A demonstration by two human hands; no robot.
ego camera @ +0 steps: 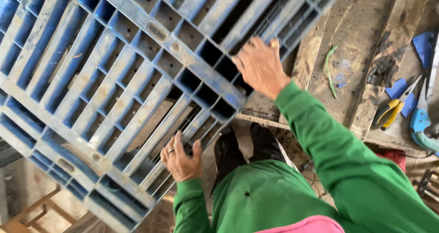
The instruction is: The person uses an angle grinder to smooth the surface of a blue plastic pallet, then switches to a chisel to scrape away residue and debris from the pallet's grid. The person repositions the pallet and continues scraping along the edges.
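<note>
Blue plastic pallet filling most of the view, tilting over the wooden workbench edge and hanging out past it toward the body. Looking rigid, bulky, likely fairly heavy and awkward; ribbed grid giving firm holds at cell walls and edge rails, dusty but probably not slick. Best taking hold at two well-spaced ribs, as now.

Right hand curling over an inner rib near the bench-side corner, fingertips hidden in a cell, ring showing; gripping. Left hand hooking fingers around the slats at the lower edge, thumb up alongside; gripping too, not flat. Both sleeves green.

Lying on the bench well apart: yellow-handled pliers, teal tool, blue plastic scraps, thin green strip. Wooden frame showing below left.
</note>
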